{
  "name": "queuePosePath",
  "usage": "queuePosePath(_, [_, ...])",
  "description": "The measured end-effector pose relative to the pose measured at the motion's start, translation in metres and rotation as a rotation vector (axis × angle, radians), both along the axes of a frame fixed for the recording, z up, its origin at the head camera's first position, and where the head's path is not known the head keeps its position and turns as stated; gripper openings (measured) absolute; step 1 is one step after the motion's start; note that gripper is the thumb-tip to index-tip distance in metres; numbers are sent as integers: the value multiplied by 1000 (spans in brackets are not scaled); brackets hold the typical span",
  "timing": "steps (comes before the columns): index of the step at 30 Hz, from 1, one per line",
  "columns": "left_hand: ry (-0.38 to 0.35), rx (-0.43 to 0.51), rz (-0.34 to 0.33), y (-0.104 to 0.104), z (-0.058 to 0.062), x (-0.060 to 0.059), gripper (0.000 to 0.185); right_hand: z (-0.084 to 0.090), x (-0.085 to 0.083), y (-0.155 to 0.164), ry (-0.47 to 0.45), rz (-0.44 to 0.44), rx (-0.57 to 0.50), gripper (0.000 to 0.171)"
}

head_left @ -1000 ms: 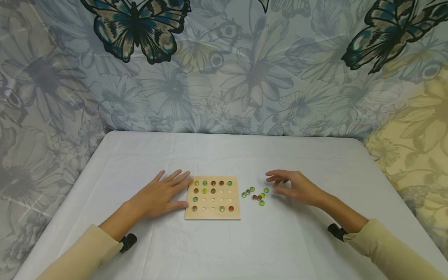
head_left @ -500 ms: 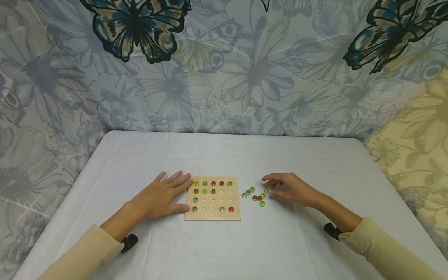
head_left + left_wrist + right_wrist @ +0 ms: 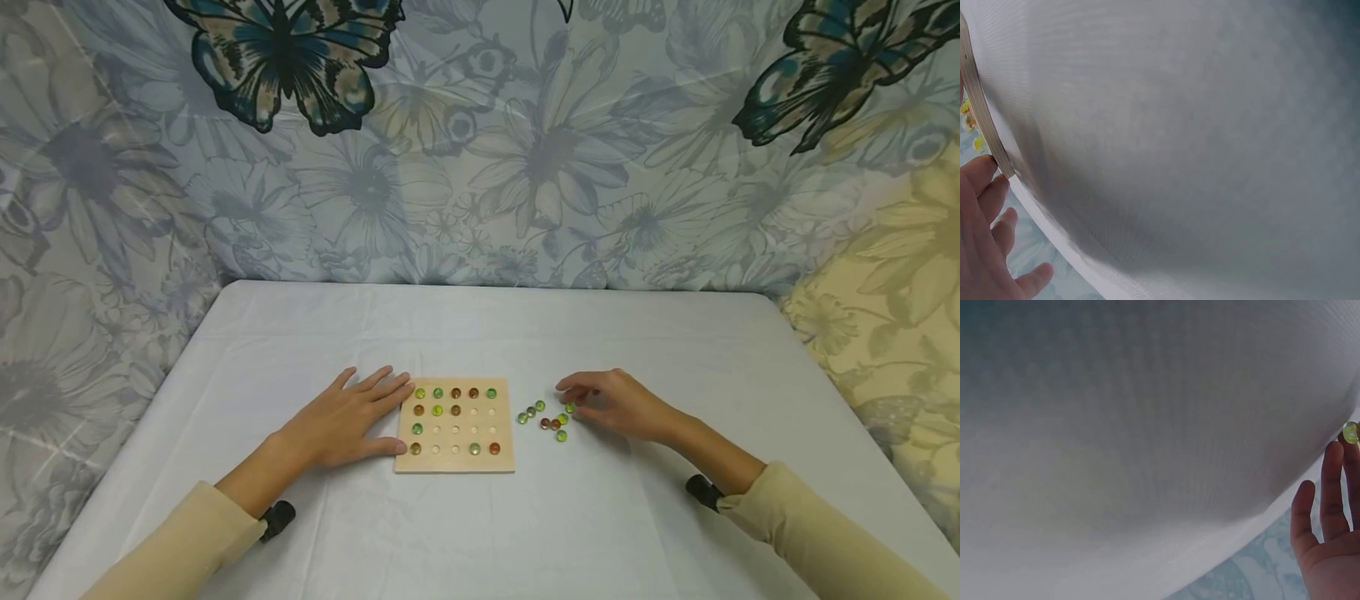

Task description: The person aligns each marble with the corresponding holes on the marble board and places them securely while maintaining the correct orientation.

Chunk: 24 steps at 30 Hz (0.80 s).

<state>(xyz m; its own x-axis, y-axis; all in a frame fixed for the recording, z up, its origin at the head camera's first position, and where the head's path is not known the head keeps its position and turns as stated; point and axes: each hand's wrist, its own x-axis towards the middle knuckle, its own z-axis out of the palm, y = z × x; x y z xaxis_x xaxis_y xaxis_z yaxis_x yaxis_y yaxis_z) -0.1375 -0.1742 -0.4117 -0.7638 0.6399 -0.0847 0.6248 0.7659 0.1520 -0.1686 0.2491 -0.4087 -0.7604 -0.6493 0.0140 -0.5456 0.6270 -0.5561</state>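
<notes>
Butterfly-and-flower cloth [image 3: 480, 142] hung behind the table [image 3: 480, 333], which wore a pale cover. Near the middle of the table, somewhat toward its front edge, lay a square wooden board [image 3: 454, 460] with rows of small hollows; green and brown marbles filled its far row, and a few more sat along its left side and near row (the middle hollows were bare). The left hand [image 3: 341, 421] lay flat on the cover, fingers straight and spread, holding nothing, its fingertips [image 3: 985, 169] touching the board's left edge. Just beside the board's right edge lay a small cluster of loose marbles [image 3: 546, 419]. The right hand [image 3: 618, 404] rested at the right of that cluster, fingers loosely curled, their tips at a green marble [image 3: 1350, 432]; whether they pinched it could not be told. Both arms wore tan sleeves [image 3: 817, 533].
</notes>
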Motion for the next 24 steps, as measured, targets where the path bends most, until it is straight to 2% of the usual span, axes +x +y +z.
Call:
queuePosePath(13, [57,-10,-18,1,-1,2,84,3,2,-5,33,-29,60,34])
queuePosePath(24, [91,-21,-19,1,-1,3,84,7,0,-11,50,-3,21,33])
